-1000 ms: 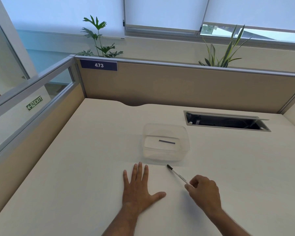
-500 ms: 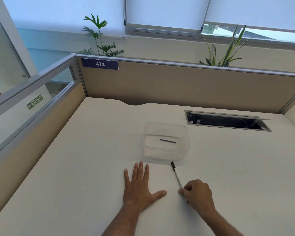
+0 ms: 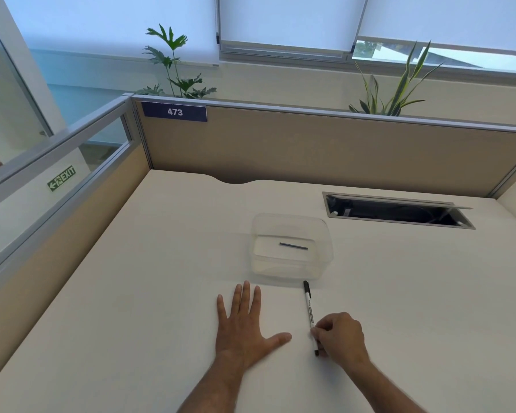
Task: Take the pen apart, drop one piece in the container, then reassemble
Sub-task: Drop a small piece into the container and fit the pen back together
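A slim white pen [image 3: 309, 311] with a black cap lies on the desk, its capped end pointing at the container. My right hand [image 3: 340, 338] pinches the pen's near end with curled fingers. My left hand [image 3: 244, 323] rests flat on the desk, fingers spread, a little left of the pen and holding nothing. Just beyond the pen stands a clear plastic container [image 3: 322, 263], and a thin dark rod-like piece [image 3: 293, 246] lies on its bottom.
An open cable hatch [image 3: 396, 210] is cut into the desk at the back right. Beige partition walls [image 3: 310, 150] close the desk at the back and left, with plants behind them.
My right hand has drawn back toward me and turned the pen from a slant to nearly straight, lowering it onto the desk. My left hand has stayed flat.
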`<move>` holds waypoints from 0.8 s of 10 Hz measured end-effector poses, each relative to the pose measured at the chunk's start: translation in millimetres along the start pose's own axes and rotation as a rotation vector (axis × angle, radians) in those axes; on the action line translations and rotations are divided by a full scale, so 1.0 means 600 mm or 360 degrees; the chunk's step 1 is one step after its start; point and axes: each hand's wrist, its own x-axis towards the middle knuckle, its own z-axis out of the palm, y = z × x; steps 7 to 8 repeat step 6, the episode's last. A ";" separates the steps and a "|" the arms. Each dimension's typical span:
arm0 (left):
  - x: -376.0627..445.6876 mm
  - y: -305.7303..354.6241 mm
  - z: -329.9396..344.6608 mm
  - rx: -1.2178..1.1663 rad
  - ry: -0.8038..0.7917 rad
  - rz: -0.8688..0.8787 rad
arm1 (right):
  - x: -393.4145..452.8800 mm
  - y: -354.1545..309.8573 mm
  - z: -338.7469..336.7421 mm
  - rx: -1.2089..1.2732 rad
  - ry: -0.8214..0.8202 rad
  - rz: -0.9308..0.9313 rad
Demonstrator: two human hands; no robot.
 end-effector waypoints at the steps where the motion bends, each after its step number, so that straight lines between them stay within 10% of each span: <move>1: -0.001 0.001 -0.004 0.0010 -0.0015 0.0009 | -0.001 0.000 0.006 0.0056 -0.0006 -0.0004; 8: -0.003 0.004 -0.011 -0.0007 -0.0059 -0.0002 | 0.007 0.009 0.009 0.0255 -0.0037 0.0062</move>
